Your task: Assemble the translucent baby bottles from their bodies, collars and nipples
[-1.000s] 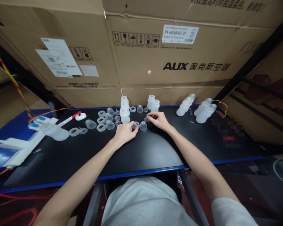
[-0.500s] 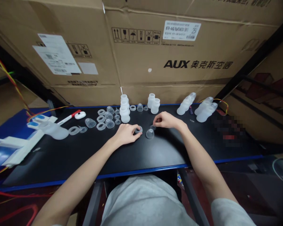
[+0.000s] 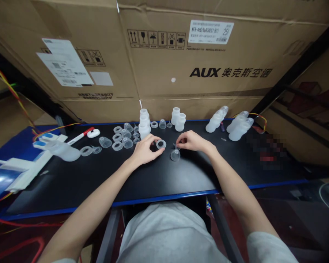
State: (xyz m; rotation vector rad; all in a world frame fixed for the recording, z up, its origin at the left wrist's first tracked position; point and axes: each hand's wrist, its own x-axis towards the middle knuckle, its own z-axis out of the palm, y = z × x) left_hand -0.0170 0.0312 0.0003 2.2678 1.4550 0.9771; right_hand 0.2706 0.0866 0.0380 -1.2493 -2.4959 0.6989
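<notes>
My left hand (image 3: 144,150) pinches a small translucent ring (image 3: 161,144), lifted a little off the black table (image 3: 164,175). My right hand (image 3: 192,141) is closed, its fingertips pinching a tiny clear piece (image 3: 176,147) just above a clear dome-shaped cap (image 3: 175,155) lying on the table. Both hands sit close together at the table's middle. Behind my left hand stands a stack of white bottles (image 3: 144,124).
Several clear rings and caps (image 3: 120,137) lie to the left. Two white bottles (image 3: 178,119) stand at the back, more bottles (image 3: 237,128) lie at the right. A pen (image 3: 79,137), a white device (image 3: 93,133) and a white fixture (image 3: 38,155) are at left. Cardboard boxes (image 3: 181,62) wall the back.
My left hand has picked the ring up from the table and raised it. My right hand moved nearer and pinched a tiny piece; the dome cap has shifted toward me.
</notes>
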